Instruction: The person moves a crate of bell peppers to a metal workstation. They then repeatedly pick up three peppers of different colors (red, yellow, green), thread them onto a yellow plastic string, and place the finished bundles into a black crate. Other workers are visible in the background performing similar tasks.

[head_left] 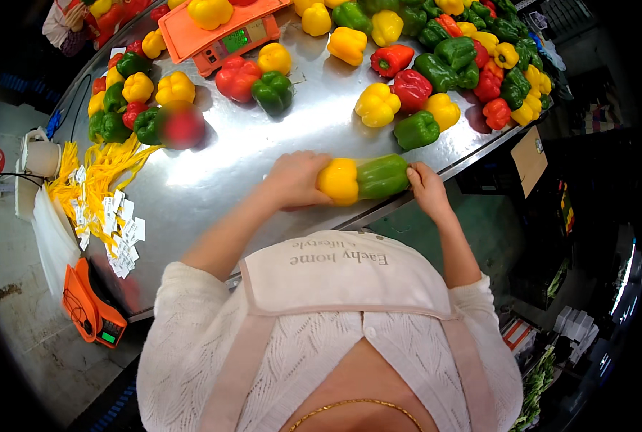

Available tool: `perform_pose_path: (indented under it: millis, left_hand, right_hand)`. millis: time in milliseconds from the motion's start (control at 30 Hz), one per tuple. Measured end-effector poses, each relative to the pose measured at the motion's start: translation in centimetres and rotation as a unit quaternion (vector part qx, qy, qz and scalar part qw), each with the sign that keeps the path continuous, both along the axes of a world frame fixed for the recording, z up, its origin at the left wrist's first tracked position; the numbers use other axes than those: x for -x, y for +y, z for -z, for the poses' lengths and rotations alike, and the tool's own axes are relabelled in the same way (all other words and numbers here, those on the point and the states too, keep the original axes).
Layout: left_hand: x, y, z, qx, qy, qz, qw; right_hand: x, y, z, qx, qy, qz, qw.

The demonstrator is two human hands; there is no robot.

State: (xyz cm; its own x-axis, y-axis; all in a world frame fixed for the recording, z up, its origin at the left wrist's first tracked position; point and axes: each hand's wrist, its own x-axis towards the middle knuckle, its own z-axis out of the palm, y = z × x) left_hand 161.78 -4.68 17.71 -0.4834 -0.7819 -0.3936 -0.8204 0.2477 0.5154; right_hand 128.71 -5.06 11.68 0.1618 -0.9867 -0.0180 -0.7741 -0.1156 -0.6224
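A yellow bell pepper (pixel 338 181) and a green bell pepper (pixel 382 177) lie end to end in front of me, over the near table edge. A smooth sheen covers them, perhaps clear plastic film, though I cannot tell for sure. My left hand (pixel 299 178) is closed around the yellow one's left end, its fingers partly hidden behind the pepper. At the green one's right end, my right hand (pixel 428 189) pinches with thumb and fingers; what exactly lies between the fingertips is too small to make out.
Red, yellow and green peppers (pixel 436 72) crowd the metal table's (pixel 249 151) far right; more (pixel 137 88) sit far left. An orange scale (pixel 216 43) stands at the back, another (pixel 91 306) at lower left. Yellow ties with white tags (pixel 116 223) lie left. Another person's hand (pixel 75 18) shows at top left.
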Motion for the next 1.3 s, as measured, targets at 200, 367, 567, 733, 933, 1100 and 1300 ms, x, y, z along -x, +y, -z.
perform_pose_path:
  millis: [200,367,567,733,933,1100,1300]
  left_hand:
    - [-2.1,1.8,0.7,0.065,0.004,-0.046,0.997]
    - [-1.2,2.3,0.6,0.115,-0.014,-0.029,0.993]
    - [-1.6,1.2,-0.1,0.012,-0.037,-0.061,0.997]
    - [-3.8,0.6,0.8,-0.053,0.173,-0.117,0.977]
    - [-9.0,0.4,-1.6,0.078,0.226,-0.278,0.93]
    - [-0.5,4.3,0.0,0.228,0.069,-0.088,0.967]
    - [4.0,2.6,0.0,0.124,-0.042,-0.138,0.982]
  right_hand:
    - [-6.2,0.2,-7.1,0.124,0.086,-0.202,0.968]
    - [-9.8,-2.1,-5.8,0.17,0.201,-0.302,0.916]
    - [-11.2,-3.8,-6.6,0.069,0.246,-0.302,0.919]
    - [-11.2,-3.0,-6.8,0.076,0.229,-0.331,0.912]
    - [-6.4,-2.5,-8.2,0.047,-0.082,-0.175,0.98]
    - [-3.2,-0.9,-8.0,-0.008,-0.132,-0.084,0.988]
    - [-2.8,-1.9,-6.9,-0.031,-0.128,-0.144,0.981]
